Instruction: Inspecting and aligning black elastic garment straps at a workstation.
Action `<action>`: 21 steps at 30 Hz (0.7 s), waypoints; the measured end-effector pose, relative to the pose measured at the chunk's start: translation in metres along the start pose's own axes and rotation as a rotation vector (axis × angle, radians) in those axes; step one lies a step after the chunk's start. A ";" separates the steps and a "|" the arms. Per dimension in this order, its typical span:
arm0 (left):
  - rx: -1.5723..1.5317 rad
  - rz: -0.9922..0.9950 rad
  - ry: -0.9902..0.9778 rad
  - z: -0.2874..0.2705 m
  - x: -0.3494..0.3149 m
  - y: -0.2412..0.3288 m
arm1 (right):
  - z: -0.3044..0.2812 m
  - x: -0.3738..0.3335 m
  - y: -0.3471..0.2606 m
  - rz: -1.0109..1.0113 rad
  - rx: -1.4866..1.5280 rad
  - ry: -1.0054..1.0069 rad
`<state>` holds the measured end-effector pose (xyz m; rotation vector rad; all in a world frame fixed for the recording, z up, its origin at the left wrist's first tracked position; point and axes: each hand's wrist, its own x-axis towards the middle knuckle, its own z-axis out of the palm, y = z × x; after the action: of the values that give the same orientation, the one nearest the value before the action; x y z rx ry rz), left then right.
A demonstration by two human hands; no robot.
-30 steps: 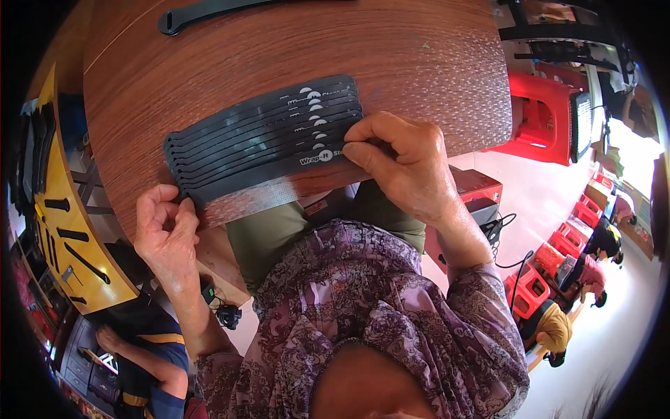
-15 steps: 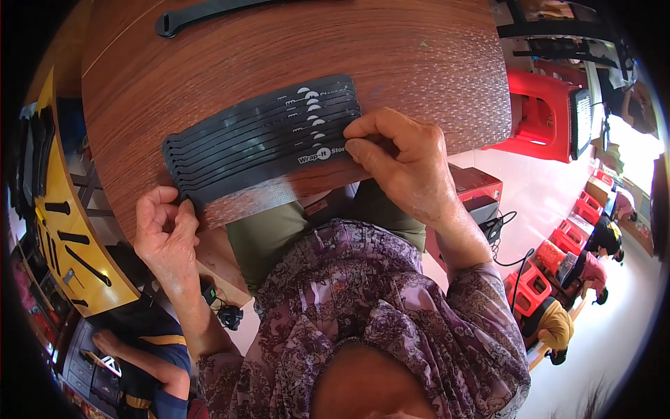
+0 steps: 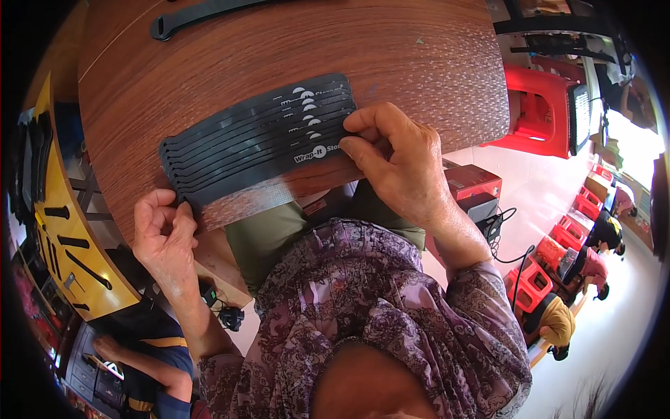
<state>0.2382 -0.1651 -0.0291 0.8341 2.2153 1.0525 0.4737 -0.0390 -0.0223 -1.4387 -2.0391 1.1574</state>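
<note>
Several black straps (image 3: 237, 145) with white printing lie overlapped in a fanned row on the brown wood-grain table (image 3: 412, 84). Their left ends form a stepped edge. My left hand (image 3: 165, 234) is at the lower left corner, thumb and forefinger pinched on the end of the nearest strap. At the right end of that same strap, my right hand (image 3: 401, 157) is closed, its thumb and forefinger gripping the edge. The fingers cover part of the strap's right end.
More black straps (image 3: 202, 19) lie at the table's far edge. To the right stand a red plastic stool (image 3: 537, 112) and a red box (image 3: 474, 183). On the left, a yellow table (image 3: 105, 283) holds black straps; a co-worker's arm (image 3: 150, 366) is below it. People sit far right.
The hands keep the same hold on the nearest strap. Only a slight shift of the whole view shows.
</note>
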 end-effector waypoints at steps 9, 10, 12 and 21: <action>-0.031 -0.013 -0.001 0.000 0.001 -0.001 | 0.000 0.000 0.002 -0.010 0.009 -0.010; -0.012 -0.019 0.003 0.000 0.000 0.001 | 0.000 0.000 0.001 0.001 -0.006 -0.011; 0.007 -0.026 0.007 0.000 0.000 0.002 | 0.000 -0.001 0.001 0.011 -0.021 -0.012; -0.047 -0.050 0.009 0.000 0.000 0.000 | 0.001 -0.001 0.002 0.000 -0.021 0.012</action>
<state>0.2379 -0.1655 -0.0291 0.7514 2.1989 1.0822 0.4745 -0.0401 -0.0238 -1.4520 -2.0493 1.1279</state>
